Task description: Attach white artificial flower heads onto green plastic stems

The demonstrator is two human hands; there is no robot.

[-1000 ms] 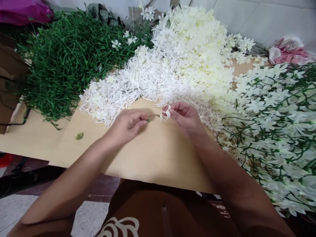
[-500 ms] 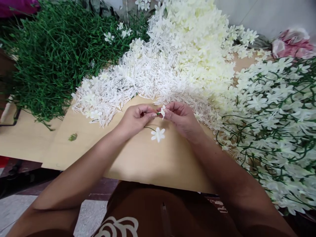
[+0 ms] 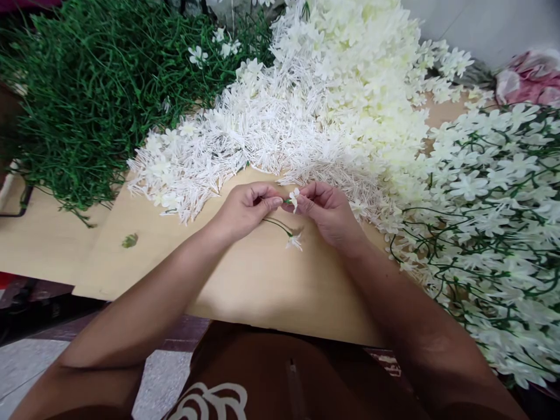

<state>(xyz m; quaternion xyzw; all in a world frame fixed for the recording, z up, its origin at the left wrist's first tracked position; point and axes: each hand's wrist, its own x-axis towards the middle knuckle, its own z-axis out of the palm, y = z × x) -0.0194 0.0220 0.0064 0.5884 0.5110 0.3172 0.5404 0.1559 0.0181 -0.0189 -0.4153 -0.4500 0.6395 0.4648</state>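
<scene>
Across the wooden board [image 3: 262, 291], green stems [image 3: 87, 99] heap far left, white petals [image 3: 306, 111] behind, finished sprays [image 3: 494, 216] right. At centre, the left hand [image 3: 242, 210] pinches a green sprig [image 3: 280, 223]; the right hand [image 3: 328, 213] pinches a white blossom [image 3: 294, 198] at its tip.

- Stem pile [image 3: 87, 99] lies far left on the surface [image 3: 245, 280].
- Loose blossom heap [image 3: 306, 105] sits behind both hands.
- Assembled sprays [image 3: 494, 221] lie right.
</scene>
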